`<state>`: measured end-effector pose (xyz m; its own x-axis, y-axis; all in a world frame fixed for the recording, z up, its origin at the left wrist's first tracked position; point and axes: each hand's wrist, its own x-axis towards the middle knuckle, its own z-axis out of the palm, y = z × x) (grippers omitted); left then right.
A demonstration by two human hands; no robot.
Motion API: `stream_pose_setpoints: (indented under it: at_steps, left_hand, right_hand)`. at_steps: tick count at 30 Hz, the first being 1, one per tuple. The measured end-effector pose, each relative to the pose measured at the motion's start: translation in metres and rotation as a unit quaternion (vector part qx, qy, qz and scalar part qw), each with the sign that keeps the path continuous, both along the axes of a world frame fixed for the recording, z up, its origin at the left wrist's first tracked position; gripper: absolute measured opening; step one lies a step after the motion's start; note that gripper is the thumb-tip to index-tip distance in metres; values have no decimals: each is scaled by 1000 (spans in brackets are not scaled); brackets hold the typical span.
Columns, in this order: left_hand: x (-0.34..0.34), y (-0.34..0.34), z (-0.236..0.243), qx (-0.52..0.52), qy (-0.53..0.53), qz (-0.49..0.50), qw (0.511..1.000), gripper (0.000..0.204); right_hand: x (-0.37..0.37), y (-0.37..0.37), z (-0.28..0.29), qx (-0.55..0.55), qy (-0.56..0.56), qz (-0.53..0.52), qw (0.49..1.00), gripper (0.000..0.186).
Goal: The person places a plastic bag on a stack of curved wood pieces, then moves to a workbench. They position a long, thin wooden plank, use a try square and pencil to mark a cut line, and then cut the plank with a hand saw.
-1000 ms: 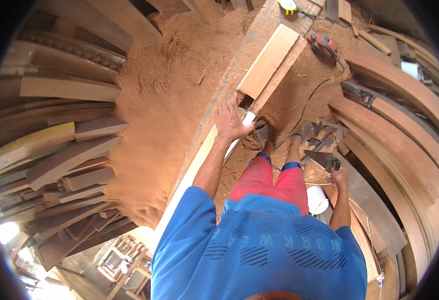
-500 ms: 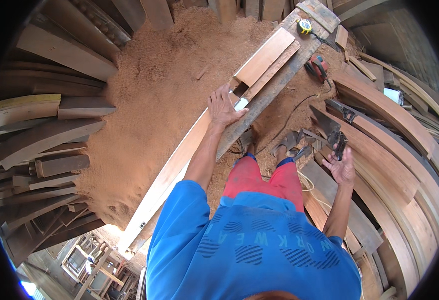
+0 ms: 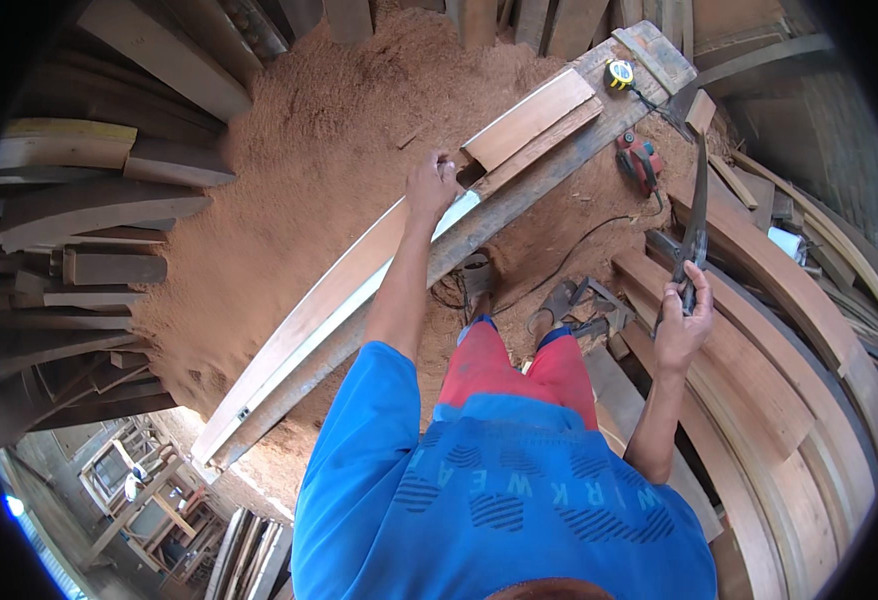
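Note:
My right hand (image 3: 686,318) is closed round the dark handle of a handsaw (image 3: 698,205), seen almost edge-on with its blade pointing away from me. My left hand (image 3: 431,188) is at the far edge of a long wooden beam (image 3: 344,282), with its fingers curled in. Whatever they may hold is too small to make out. Right beside that hand is a dark notch (image 3: 470,172) in the beam. Beyond the notch lies a shorter, wider piece of wood (image 3: 531,118). All this wood rests on a worn plank bench (image 3: 549,180).
A yellow and black tape measure (image 3: 619,74) sits at the bench's far end. A red power tool (image 3: 639,163) with a black cord lies on the ground to its right. Curved boards (image 3: 759,370) are stacked on my right. Sawdust (image 3: 289,200) covers the floor at left, bordered by timber.
My right hand has raised the saw and swung its blade to point away from me. My left hand, spread on the beam before, has curled its fingers and shifted slightly up and left.

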<state>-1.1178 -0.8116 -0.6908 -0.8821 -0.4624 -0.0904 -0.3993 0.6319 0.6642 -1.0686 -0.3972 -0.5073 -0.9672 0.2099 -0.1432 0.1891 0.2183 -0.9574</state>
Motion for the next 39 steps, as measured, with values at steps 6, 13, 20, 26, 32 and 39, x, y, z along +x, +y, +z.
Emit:
stream_pose_setpoints:
  at_steps: [6,13,20,26,32,39]
  left_hand:
    - [-14,24,-10,17,34,77,996,21]
    - [-10,36,1,-94,64,85,990,16]
    - [-11,36,10,-84,49,72,993,15]
    - [-12,34,5,-99,45,57,992,16]
    - [-13,32,0,-124,29,49,991,18]
    - [-13,33,5,-118,36,49,991,19]
  right_hand:
    - [-19,-49,75,-55,118,135,982,56]
    - [-21,-63,15,-7,22,262,965,50]
    - [-16,-76,-6,9,56,278,959,46]
    - [-17,-79,-17,24,71,297,952,47]
    - [-16,-85,-17,21,55,302,952,46]
    - [-18,-90,-15,23,56,303,951,43]
